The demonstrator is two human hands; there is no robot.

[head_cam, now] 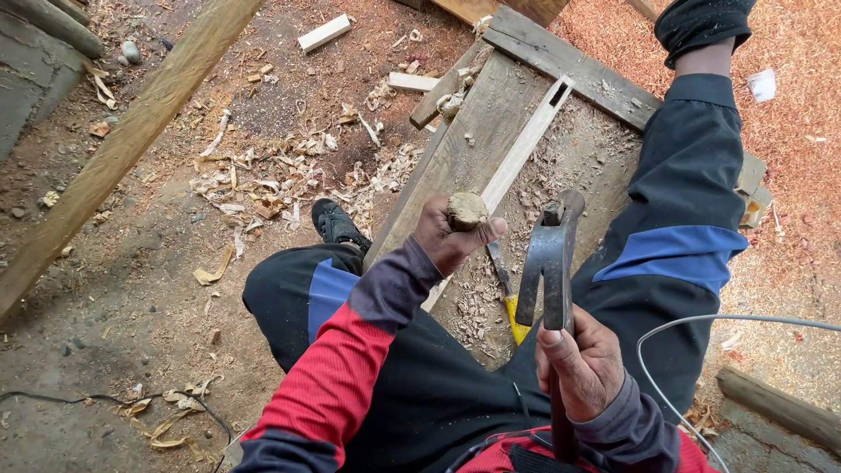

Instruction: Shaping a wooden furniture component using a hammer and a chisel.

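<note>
While left hand grips chisel handle upright, right hand clenches raised hammer

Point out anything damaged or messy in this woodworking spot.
The chisel in the left hand has a battered, mushroomed top. Wood shavings lie scattered over the dirt ground. The right hand holds a hammer.

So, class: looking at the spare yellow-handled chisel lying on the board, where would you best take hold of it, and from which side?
Grip the yellow-handled chisel by its yellow handle, coming from above on the near side: the metal blade points away up the board, and the handle end lies nearest the right hand.
</note>
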